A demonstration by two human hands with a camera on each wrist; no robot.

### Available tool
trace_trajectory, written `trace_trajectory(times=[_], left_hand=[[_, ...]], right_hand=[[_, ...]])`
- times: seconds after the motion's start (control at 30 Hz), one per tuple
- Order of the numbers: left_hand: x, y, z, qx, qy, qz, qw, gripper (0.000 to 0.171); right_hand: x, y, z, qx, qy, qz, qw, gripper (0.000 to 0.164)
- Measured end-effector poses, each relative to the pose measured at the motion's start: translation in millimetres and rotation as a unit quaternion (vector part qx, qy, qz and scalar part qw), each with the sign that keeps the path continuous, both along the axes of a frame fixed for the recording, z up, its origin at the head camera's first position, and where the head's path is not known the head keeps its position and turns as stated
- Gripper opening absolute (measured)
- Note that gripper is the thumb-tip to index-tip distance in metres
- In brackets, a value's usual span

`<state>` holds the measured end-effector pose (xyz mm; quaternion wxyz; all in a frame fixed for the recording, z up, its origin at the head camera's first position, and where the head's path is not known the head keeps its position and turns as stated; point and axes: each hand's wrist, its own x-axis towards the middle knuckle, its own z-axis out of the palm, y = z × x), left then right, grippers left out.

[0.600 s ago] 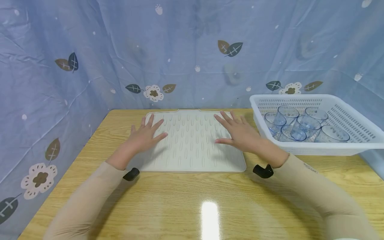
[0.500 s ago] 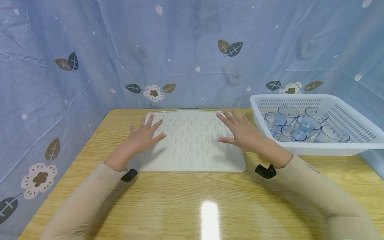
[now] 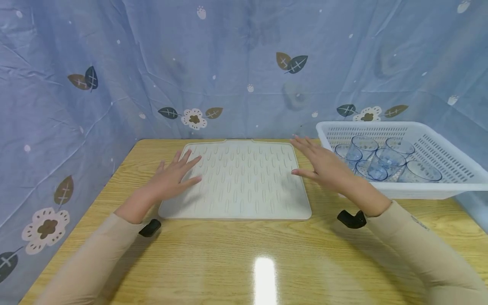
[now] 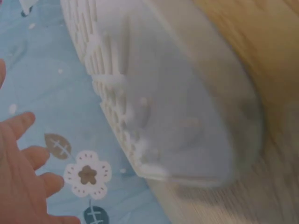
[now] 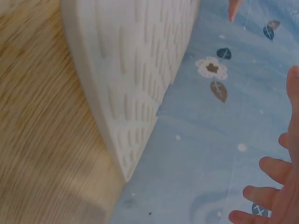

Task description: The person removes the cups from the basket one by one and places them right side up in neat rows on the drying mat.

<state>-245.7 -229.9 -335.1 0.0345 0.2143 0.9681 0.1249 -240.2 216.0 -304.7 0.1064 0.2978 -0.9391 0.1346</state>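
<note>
A white draining mat (image 3: 236,182) with rows of raised oval ridges lies flat on the wooden table. My left hand (image 3: 167,180) hovers over its left edge, fingers spread and holding nothing. Past the right edge of the mat, my right hand (image 3: 329,167) hangs in the air, also spread and holding nothing, close to the basket. The left wrist view has the left fingers (image 4: 28,158) beside the mat's blurred corner (image 4: 177,102). In the right wrist view, the right hand (image 5: 285,186) stands apart from the ridged mat (image 5: 131,60).
At the back right stands a white plastic basket (image 3: 431,190) with slotted walls. Several clear blue-rimmed glasses (image 3: 421,171) sit inside it. A blue flowered curtain (image 3: 244,63) hangs behind and to the left of the table (image 3: 206,258).
Both hands have moved apart: the left one toward the left, the right one toward the right and off the mat. The mat, basket and glasses stay put.
</note>
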Motion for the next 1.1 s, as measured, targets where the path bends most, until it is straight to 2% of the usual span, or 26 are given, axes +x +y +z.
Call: trace_trajectory(times=[0.23, 0.47, 0.57, 0.8, 0.97, 1.1], left_hand=[[9.0, -15.2, -1.3, 0.01, -0.016, -0.028, 0.9994, 0.073], [16.3, -26.6, 0.4, 0.0, -0.006, -0.056, 0.9984, 0.07], [18.3, -28.6, 1.6, -0.001, -0.007, -0.061, 0.9981, 0.07], [20.3, -38.3, -2.5, -0.012, -0.024, -0.046, 0.9986, 0.072], [20.7, -45.0, -5.1, -0.01, -0.038, -0.033, 0.9987, 0.073], [21.2, -47.2, -6.0, -0.006, -0.048, -0.032, 0.9983, 0.072]], right_hand=[[4.3, 15.3, 2.0, -0.01, 0.017, -0.018, 1.0, 0.076], [6.7, 30.6, -0.6, -0.018, 0.056, 0.0, 0.998, 0.07], [8.6, 37.9, -0.1, -0.024, 0.056, 0.005, 0.998, 0.069], [13.7, 58.9, 4.3, -0.055, -0.01, -0.008, 0.998, 0.067], [16.8, 73.0, 7.7, -0.062, -0.036, -0.029, 0.997, 0.066], [17.8, 84.8, 6.4, -0.066, -0.04, -0.039, 0.996, 0.064]])
